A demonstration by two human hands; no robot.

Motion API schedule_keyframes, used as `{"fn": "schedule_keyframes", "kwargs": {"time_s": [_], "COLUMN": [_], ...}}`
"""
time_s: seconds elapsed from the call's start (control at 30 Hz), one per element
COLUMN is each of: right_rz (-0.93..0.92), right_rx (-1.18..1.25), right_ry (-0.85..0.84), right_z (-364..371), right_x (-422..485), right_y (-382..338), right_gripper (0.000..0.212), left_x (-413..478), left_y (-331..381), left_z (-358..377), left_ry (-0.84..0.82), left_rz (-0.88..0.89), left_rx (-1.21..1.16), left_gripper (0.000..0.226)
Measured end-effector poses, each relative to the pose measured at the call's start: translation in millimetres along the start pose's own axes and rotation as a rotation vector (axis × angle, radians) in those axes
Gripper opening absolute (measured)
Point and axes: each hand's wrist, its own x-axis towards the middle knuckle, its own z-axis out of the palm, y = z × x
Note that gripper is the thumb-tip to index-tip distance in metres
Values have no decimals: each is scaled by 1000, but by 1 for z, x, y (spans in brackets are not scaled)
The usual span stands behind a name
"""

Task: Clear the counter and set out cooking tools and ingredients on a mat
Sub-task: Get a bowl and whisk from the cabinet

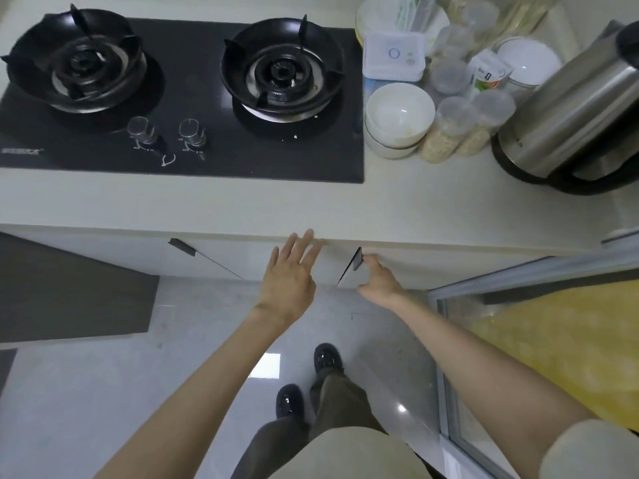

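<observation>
My right hand (378,280) grips the black handle (357,259) of a white cabinet door below the counter edge. My left hand (292,271) is spread flat with straight fingers against the cabinet front (242,257), fingertips reaching the counter edge (415,242). On the counter's right side stand stacked white bowls (397,117), clear jars of grain (446,133), a plastic lidded box (394,57) and a steel kettle (570,112).
A black two-burner gas hob (183,91) fills the counter's left. A second black cabinet handle (182,246) sits further left. A glass sliding door frame (446,357) with yellow behind it stands at the right. My shoes (325,357) are on the glossy floor.
</observation>
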Motion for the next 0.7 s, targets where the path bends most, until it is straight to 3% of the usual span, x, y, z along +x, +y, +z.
{"fn": "schedule_keyframes", "kwargs": {"time_s": [0.1, 0.33, 0.7], "right_rz": [28, 43, 152], "right_rx": [-14, -137, -284], "right_ry": [-16, -21, 133], "right_z": [10, 43, 71], "right_x": [-16, -73, -162], "right_y": [12, 58, 128], "right_gripper": [57, 47, 52], "left_x": [-15, -57, -102], "left_y": [1, 8, 62], "left_z": [2, 3, 18], "left_ry": [-45, -93, -181], "left_rz": [2, 72, 246], "left_rx": [-40, -109, -66], "left_gripper": [67, 63, 61]}}
